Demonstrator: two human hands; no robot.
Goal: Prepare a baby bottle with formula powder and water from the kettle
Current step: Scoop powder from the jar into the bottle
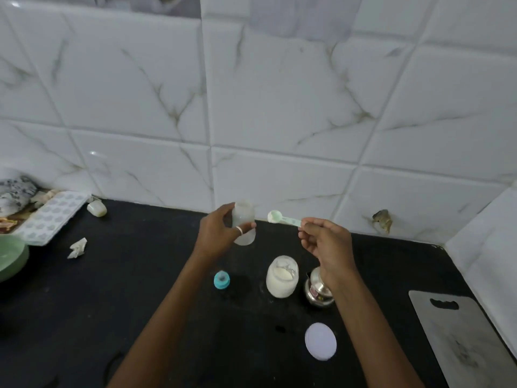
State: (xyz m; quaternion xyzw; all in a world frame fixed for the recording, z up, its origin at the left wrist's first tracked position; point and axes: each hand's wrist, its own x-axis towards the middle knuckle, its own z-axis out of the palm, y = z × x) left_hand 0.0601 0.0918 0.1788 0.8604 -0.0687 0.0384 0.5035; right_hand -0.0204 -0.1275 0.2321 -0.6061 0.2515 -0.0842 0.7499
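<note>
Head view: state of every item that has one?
Translucent plastic baby bottle: uncapped, upright, gripped by left hand.
Pale green plastic scoop: pinched by right hand, level beside bottle mouth.
Clear glass powder jar: open, upright, part full.
Round white lid: off, flat on counter.
Teal bottle cap: off, on counter.

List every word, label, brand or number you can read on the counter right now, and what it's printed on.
No text is readable in this view.
steel pot: small reddish sticker, too small and blurred to read.
printed packet at the far left edge: coloured print, blurred, unreadable.
bottle, scoop, powder jar: no markings visible.
</note>
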